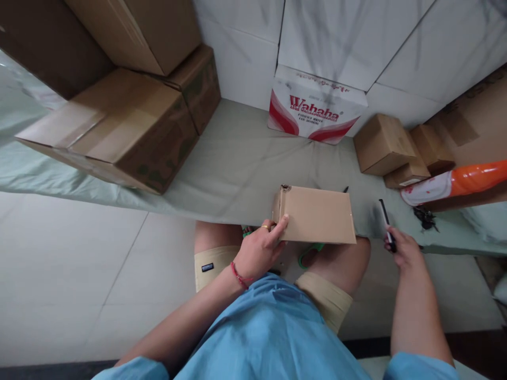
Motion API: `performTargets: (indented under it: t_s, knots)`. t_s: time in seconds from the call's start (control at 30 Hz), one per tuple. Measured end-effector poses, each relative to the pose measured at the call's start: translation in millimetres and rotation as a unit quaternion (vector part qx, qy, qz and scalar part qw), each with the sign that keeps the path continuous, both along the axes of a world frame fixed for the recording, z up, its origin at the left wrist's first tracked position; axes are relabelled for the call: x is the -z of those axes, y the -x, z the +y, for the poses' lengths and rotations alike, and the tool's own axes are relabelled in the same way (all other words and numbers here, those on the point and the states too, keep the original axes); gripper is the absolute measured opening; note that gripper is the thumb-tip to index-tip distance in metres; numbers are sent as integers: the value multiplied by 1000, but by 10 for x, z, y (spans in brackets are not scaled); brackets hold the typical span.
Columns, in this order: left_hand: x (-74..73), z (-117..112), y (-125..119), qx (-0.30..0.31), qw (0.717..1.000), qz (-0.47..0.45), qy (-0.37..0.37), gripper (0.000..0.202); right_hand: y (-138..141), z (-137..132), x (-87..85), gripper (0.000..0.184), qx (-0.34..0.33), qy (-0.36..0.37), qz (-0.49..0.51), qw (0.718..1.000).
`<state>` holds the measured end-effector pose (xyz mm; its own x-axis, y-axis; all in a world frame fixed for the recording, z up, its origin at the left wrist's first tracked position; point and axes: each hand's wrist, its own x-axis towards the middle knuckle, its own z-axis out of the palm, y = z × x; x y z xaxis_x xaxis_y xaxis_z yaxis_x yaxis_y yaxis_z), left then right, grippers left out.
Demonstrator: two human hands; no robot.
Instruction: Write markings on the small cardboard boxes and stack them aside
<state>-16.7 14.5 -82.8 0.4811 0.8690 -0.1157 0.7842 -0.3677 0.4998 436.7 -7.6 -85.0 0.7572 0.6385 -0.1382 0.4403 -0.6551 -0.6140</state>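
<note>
A small cardboard box (317,215) lies at the front edge of the green-covered table, its near part reaching over my lap. With my left hand (263,245) I grip its left end, thumb on top and the other fingers partly hidden. One corner of the box looks dark and torn. Off to the right, apart from the box, my right hand (404,247) is closed around a slim black and silver utility knife (385,212), which points away from me. A dark pointed tip (346,189) shows just behind the box; the rest of that item is hidden.
Large cardboard boxes (106,121) stack up on the left. A white and red Wahaha carton (317,108) leans against the tiled wall. To the right are small cardboard boxes (384,145), an orange and white plastic roll (467,182) and a dark tangled item (425,218).
</note>
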Motion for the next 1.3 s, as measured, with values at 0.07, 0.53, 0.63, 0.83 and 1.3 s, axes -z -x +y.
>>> performTargets:
  t_s: [0.07,0.53,0.63,0.83,1.3]
  knots:
    - [20,2,-5,1,1000,5,2,72,207,-84,-107,63,-17,-46,67,997]
    - [69,-31,-75,-29,999,-3,-21,65,2561,-140,-558,79,-281,-176,25,943]
    - [38,-43,-89,-34,999,-3,-8,62,2750,-79,-522,78,-271,-216,-52,937]
    - [-20,-37,-109,-39,999,-3,4,54,2948,-19,-460,77,-231,-249,-82,937]
    - [59,-49,-59,-40,998,-49,17,60,2913,-40,-407,79,-230,-260,-55,936]
